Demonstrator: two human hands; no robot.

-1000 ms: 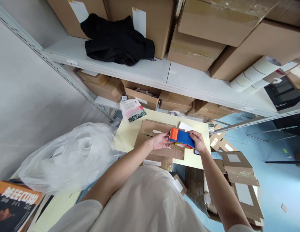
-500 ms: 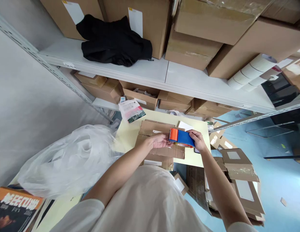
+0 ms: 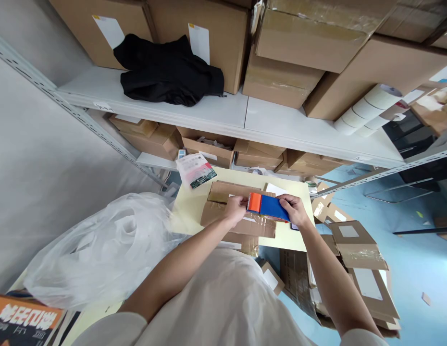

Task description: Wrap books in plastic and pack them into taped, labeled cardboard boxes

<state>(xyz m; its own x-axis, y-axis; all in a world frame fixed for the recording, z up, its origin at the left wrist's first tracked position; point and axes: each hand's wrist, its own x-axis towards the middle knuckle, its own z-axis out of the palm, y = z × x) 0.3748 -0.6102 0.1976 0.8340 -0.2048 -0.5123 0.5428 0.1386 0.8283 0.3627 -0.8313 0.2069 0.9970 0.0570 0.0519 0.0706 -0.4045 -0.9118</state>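
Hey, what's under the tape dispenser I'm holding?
Around the dispenser's lower edge, cardboard shows, lying on the table. Whatever sits directly beneath the dispenser is covered, so I can't tell.

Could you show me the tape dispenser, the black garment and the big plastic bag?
Tape dispenser [image 3: 274, 207]: head view, on its flat blue part.
Black garment [image 3: 169, 72]: head view, middle of its crumpled cloth.
Plastic bag [image 3: 104, 254]: head view, on its bulging side.

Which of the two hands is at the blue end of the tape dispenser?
The right hand: it grips the tape dispenser by its blue end, whereas the left hand is at the orange end.
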